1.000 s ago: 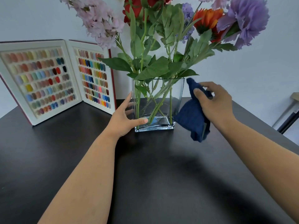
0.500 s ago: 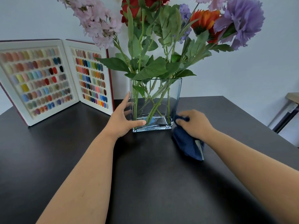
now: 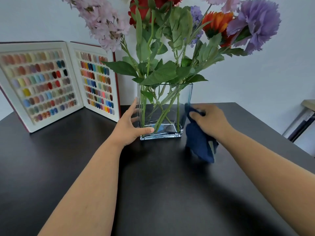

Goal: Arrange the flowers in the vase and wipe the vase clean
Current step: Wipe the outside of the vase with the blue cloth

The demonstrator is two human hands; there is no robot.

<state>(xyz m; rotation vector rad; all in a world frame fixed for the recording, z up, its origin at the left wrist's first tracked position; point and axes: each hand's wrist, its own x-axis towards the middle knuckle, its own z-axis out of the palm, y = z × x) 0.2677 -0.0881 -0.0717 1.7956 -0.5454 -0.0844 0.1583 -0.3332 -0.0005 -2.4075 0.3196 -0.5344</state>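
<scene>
A clear rectangular glass vase [image 3: 185, 92] stands on the black table [image 3: 162, 193] and holds several flowers [image 3: 170, 40] in pink, red, orange and purple with green stems. My left hand [image 3: 129, 128] braces the vase's lower left corner, thumb across the front, fingers on the left side. My right hand [image 3: 210, 121] presses a dark blue cloth [image 3: 199, 145] against the vase's right side, about halfway up. The cloth's loose end hangs down to the table.
An open display book of coloured nail samples [image 3: 51, 86] stands at the back left, leaning towards the wall. A piece of furniture with a metal leg [image 3: 301, 120] sits beyond the table's right edge.
My right hand with the cloth went from the vase's upper right down to its base, and has now risen to mid-height on the right side. My left hand has stayed put.
</scene>
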